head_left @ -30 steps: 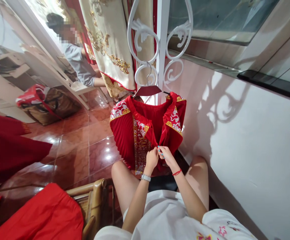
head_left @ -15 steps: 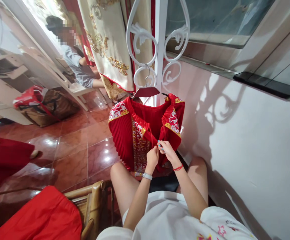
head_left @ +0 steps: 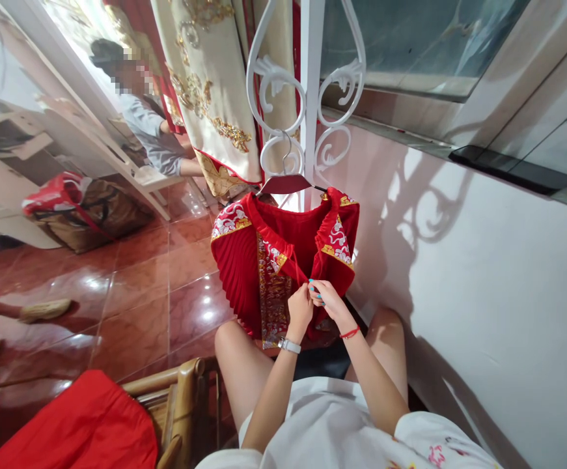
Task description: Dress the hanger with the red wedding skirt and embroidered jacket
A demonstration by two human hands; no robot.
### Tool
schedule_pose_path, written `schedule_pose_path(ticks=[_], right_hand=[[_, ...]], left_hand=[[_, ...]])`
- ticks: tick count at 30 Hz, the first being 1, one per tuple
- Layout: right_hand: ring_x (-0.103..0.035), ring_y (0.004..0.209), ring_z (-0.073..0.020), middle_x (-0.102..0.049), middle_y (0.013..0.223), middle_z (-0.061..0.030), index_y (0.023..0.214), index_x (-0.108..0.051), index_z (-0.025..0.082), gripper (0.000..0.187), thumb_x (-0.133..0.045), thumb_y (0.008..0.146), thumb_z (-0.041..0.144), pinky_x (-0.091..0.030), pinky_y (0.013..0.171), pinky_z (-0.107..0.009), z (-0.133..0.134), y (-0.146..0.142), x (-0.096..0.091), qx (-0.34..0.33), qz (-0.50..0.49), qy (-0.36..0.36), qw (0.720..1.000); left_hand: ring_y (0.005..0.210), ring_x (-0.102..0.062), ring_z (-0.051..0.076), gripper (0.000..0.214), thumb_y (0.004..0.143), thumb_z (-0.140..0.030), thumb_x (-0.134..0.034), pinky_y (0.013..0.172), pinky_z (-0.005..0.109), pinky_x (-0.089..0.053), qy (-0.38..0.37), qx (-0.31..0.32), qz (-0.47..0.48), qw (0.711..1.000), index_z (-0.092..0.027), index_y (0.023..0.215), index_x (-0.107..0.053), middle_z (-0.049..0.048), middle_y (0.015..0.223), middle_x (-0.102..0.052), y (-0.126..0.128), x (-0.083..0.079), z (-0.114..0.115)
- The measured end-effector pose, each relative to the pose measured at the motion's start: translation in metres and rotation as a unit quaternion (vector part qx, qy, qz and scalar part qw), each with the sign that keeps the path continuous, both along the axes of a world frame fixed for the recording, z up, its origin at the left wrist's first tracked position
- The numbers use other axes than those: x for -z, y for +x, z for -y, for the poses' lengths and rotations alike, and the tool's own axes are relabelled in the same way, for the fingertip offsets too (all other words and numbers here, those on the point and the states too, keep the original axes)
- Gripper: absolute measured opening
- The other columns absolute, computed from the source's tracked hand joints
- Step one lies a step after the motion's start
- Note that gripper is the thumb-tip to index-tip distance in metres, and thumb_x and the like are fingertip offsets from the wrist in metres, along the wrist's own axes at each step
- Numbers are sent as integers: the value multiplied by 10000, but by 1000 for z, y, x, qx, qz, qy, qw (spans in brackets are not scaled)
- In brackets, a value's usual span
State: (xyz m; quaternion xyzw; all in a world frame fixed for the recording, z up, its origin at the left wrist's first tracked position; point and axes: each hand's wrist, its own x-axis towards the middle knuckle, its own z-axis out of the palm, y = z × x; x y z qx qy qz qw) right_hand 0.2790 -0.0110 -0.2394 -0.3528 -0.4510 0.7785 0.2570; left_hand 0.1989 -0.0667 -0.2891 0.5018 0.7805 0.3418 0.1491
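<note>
A red pleated skirt (head_left: 237,270) with embroidered white and gold panels hangs in front of me from a dark red hanger (head_left: 286,185). At the front of its gathered waistband, my left hand (head_left: 301,306) is closed in a pinch on the red waist ties (head_left: 301,272). My right hand (head_left: 327,297), with blue-green nails, pinches at the same spot and touches the left fingers. The fingers cover the tie ends, so how these are joined is hidden.
A white scrollwork metal frame (head_left: 312,98) holds the hanger. Cream gold-trimmed cloth (head_left: 215,91) hangs beside it. Red fabric (head_left: 85,423) lies on a bamboo chair (head_left: 185,391) at lower left. A bag (head_left: 92,215) sits on the floor; a seated person (head_left: 146,130) is behind. A white wall (head_left: 498,280) stands right.
At the left, the red cloth over the floor has moved out of view, and another person's feet in shoes now show there. My hands stay together on the ties, almost unmoved.
</note>
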Motion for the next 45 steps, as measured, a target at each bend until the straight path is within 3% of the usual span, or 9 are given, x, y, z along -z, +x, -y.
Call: schedule_pose_path(ticks=[5,13,20,26,28,31,33,36,45], right_hand=[[-168,407,-27,-277,432,100,528,-407,205,288,-611,690,328,-127,395,-197,-10,-8,-21,8,-1,0,1000],[-161,389,-32,-278,427,98,561,-439,194,226,-549,758,209,-123,371,-176,-33,-28,-83,46,-12,20,999],[-165,382,-33,-247,445,106,566,-378,209,267,-500,795,148,-108,367,-175,-51,-49,-116,59,-17,42,997],[-242,415,-62,-301,479,78,576,-421,209,307,-486,864,293,-195,407,-205,-57,-42,-99,32,41,178,983],[-340,470,-88,-379,529,56,618,-445,214,300,-504,869,367,-304,463,-219,-64,-36,-89,98,91,278,951],[-509,648,-146,-548,721,11,769,-513,222,227,-621,807,419,-454,645,-274,-76,-33,-74,211,175,419,866],[-579,784,-193,-617,889,-41,877,-557,218,230,-668,780,395,-489,768,-333,-82,-37,-64,201,218,473,830],[-611,945,-250,-639,1026,-111,934,-596,196,151,-608,831,307,-479,896,-403,-88,-47,-51,170,247,510,806],[-627,879,-216,-658,969,-86,916,-609,201,133,-537,814,250,-511,863,-381,-98,-56,-43,140,143,463,863]], left_hand=[[764,-679,186,254,977,-190,-393,638,259,-345,-18,-8,-23,1000,-174,932,-642,80,844,-725,-1,-5,0],[814,-706,200,303,1015,-236,-361,648,265,-373,-44,-21,-78,996,-148,1065,-646,104,911,-739,-9,-16,-7],[857,-715,215,342,1024,-259,-338,675,267,-397,-44,-35,-81,995,-153,1181,-624,120,964,-742,-15,-39,-13],[772,-684,207,280,1005,-288,-383,672,273,-418,-41,-22,-29,999,-169,1078,-625,85,855,-708,-23,-46,-6],[767,-660,188,247,997,-307,-403,701,268,-441,32,-55,9,998,-174,1037,-607,63,841,-675,-28,-49,-6],[916,-635,196,260,949,-290,-498,815,294,-480,165,-103,26,981,-162,1172,-544,93,1012,-630,-37,-58,-19],[1035,-607,225,347,910,-265,-560,901,337,-481,198,-98,11,975,-163,1240,-518,127,1136,-582,-43,-66,-35],[1109,-587,263,295,891,-206,-562,967,393,-466,170,-87,-1,982,-160,1182,-567,155,1217,-533,-48,-73,-59],[1072,-580,234,233,872,-130,-508,989,388,-457,188,-66,115,973,-145,1091,-587,137,1131,-544,-42,-56,-90]])
